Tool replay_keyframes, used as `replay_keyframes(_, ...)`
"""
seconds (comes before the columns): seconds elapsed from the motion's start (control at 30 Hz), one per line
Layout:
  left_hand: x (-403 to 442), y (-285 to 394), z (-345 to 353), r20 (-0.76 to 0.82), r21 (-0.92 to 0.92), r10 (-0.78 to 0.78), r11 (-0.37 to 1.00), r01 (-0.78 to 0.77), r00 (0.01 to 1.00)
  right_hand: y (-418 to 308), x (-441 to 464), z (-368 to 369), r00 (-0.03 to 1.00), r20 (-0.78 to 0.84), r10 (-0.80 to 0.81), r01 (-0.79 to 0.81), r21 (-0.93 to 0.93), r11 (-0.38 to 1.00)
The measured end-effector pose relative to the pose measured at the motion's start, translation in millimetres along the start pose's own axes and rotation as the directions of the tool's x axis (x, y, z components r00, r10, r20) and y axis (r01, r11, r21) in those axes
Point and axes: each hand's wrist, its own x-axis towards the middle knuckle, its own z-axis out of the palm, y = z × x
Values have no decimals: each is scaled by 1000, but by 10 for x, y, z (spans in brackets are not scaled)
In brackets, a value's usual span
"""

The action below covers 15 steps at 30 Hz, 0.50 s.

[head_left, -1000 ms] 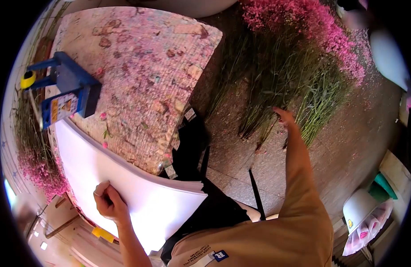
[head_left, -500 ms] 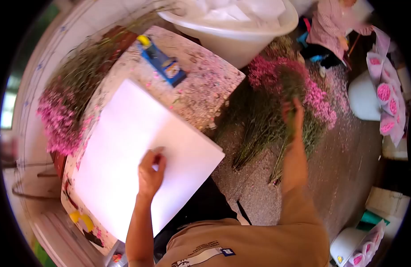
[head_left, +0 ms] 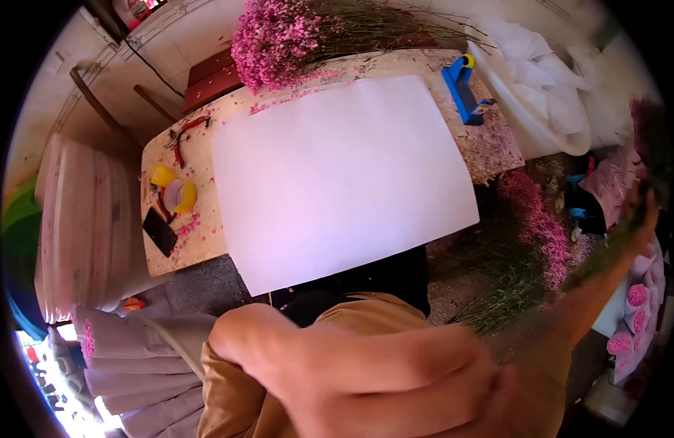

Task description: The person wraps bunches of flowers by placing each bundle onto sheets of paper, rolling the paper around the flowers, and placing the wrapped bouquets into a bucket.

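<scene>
Holding tip, my take: grip firm but don't crush the stems, keep them bundled, lift clear of the desk's right corner. Right hand (head_left: 648,208) is closed round a green-stemmed bunch (head_left: 651,157), stems trailing along the forearm, out past the desk (head_left: 198,248)'s right edge. Left hand (head_left: 366,372) curled, close to camera, blurred; can't tell if it holds anything. Bunch well apart from it. White paper (head_left: 344,175) overhangs the near edge.
</scene>
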Motion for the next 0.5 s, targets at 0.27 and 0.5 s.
replay_keyframes(0.27, -1524, -525, -605, 520, 257, -561, 822, 508, 644, 1108, -1413, -95, 627, 691, 360, -204, -301, 932)
replay_keyframes(0.5, -3030, -946, 101, 733, 540, -564, 823, 179, 380, 1973, -1580, 448, 43, 706, 707, 733, -503, 458)
